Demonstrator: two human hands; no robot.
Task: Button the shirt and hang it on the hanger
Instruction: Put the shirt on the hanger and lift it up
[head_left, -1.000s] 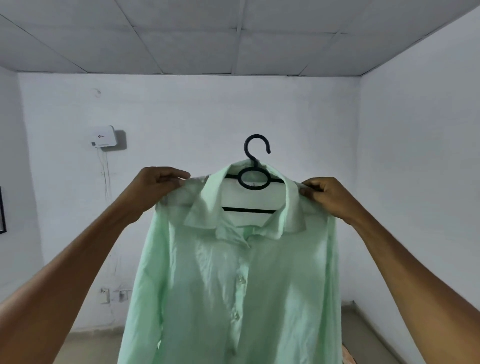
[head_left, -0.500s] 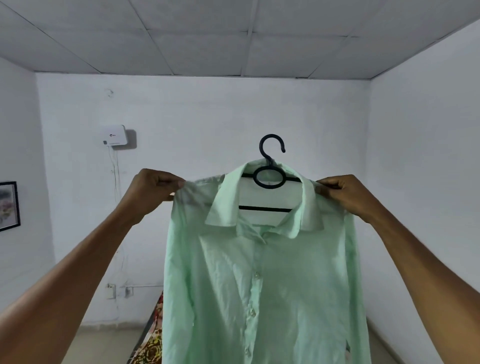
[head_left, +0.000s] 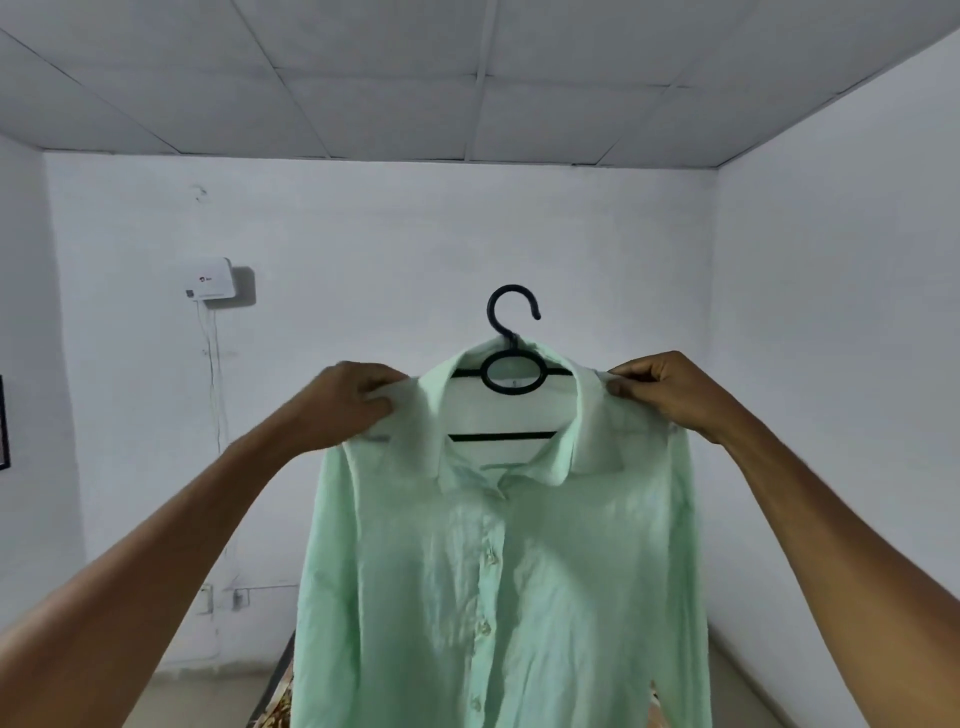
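Observation:
A pale mint-green shirt (head_left: 519, 571) hangs in front of me, held up at chest height, its front buttoned down the placket. A black plastic hanger (head_left: 511, 364) sits inside the collar; its hook rises above the neckline and its bars show through the collar opening. My left hand (head_left: 348, 400) pinches the shirt's left shoulder close to the collar. My right hand (head_left: 660, 389) pinches the right shoulder beside the collar. The hanger's ends are hidden under the fabric. The hook hangs on nothing.
A white wall lies behind the shirt, with a small white box (head_left: 210, 280) mounted at the left and cables running down from it. A patterned surface (head_left: 280, 696) shows below the shirt's left edge. A dark frame (head_left: 4, 421) clips the left border.
My left hand has slid inward along the shoulder toward the collar, and the shoulder cloth there is bunched. The shirt and hanger sit a little further right in view.

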